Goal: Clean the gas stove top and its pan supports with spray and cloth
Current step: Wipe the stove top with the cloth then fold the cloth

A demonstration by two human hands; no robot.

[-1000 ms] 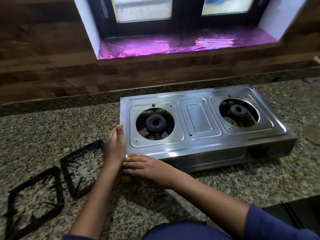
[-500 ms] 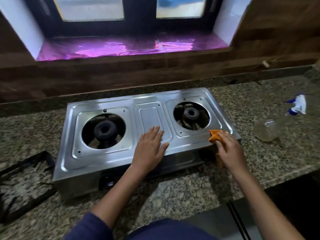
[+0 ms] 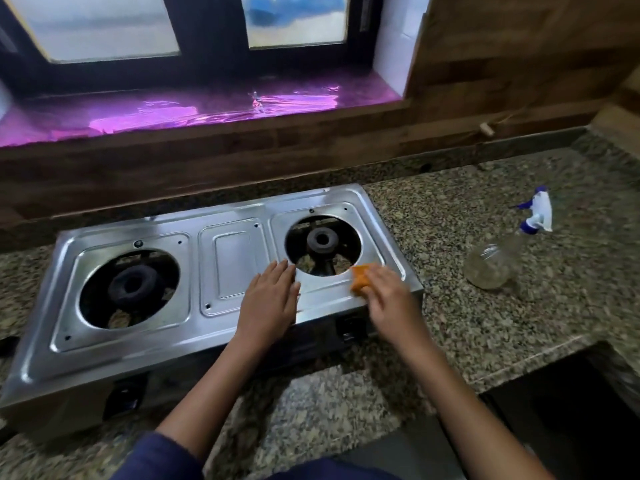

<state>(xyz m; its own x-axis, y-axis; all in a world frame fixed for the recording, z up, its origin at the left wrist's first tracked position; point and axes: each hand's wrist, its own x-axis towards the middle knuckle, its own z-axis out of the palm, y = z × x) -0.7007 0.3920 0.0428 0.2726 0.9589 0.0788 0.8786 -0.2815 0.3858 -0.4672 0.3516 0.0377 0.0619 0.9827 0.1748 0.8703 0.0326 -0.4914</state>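
The steel two-burner gas stove (image 3: 228,258) stands on the granite counter with no pan supports on it. My left hand (image 3: 270,301) lies flat on the stove top, fingers straight, just left of the right burner (image 3: 322,241). My right hand (image 3: 389,301) presses an orange cloth (image 3: 360,277) on the front right rim beside that burner. The left burner (image 3: 133,289) sits bare in its round opening. A clear spray bottle (image 3: 502,254) with a blue and white trigger stands on the counter to the right. The pan supports are out of view.
The granite counter (image 3: 467,323) ends in a front edge with a dark gap at the lower right. A wooden backsplash (image 3: 242,161) runs behind the stove. Above it is a window sill (image 3: 173,109) lined with purple foil.
The view swung right, and the pan supports left the frame. My left hand moved from the stove's left end to its middle. My right hand carried the cloth up onto the right rim.
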